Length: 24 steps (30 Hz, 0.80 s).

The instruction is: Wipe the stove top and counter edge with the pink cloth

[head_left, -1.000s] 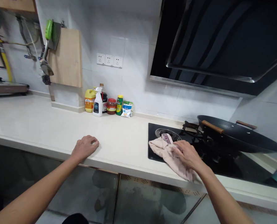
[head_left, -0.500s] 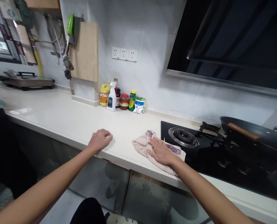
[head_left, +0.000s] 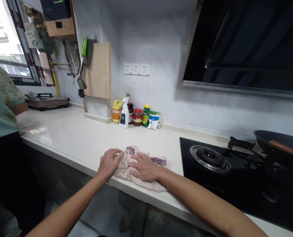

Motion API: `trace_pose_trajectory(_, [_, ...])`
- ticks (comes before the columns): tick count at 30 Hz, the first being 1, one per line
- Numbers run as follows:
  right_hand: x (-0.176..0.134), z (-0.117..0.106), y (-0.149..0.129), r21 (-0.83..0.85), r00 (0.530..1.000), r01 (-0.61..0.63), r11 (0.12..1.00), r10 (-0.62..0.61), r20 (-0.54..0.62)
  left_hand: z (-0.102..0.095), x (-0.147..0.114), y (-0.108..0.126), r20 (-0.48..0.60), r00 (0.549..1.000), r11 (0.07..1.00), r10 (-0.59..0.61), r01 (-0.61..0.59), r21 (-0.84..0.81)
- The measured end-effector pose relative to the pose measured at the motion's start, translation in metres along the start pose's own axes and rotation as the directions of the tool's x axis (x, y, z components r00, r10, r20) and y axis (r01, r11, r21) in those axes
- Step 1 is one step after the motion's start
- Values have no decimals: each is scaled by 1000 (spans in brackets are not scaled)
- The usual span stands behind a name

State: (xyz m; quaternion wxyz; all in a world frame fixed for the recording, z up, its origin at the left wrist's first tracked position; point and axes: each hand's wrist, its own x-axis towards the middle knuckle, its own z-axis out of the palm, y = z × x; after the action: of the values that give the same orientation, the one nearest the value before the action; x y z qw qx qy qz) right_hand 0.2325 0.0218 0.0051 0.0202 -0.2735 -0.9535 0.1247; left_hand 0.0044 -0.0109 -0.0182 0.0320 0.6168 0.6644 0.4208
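A pale pink cloth (head_left: 130, 172) with purple printed patches lies crumpled on the white countertop, near its front edge. My right hand (head_left: 144, 167) lies flat on top of it, fingers spread and pointing left. At the cloth's left edge rests my left hand (head_left: 110, 163), its fingers lightly bent and the thumb apart, touching or right beside the fabric. Part of the cloth is hidden under the right hand and forearm.
Right of the cloth is a black gas hob (head_left: 186, 154) with a wok (head_left: 279, 138). Against the wall stand a white spray bottle (head_left: 124, 113), a yellow jug (head_left: 117, 112) and several jars and packets. Another person (head_left: 0, 102) stands at the left, near an electric pan (head_left: 47, 102).
My right hand has slid the cloth left, away from the hob, to my left hand. The view has shifted, and more of the other person shows at the left.
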Motion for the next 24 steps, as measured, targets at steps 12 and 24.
trace_pose_trajectory(12, [29, -39, 185, -66, 794, -596, 800, 576, -194, 2, -3, 2, 138, 983, 989, 119, -129, 67])
trace_pose_trajectory(24, [22, -52, 304, -56, 587, -801, 596, 765, -264, 10, 0, -5, 121, 988, 994, 92, -98, 47])
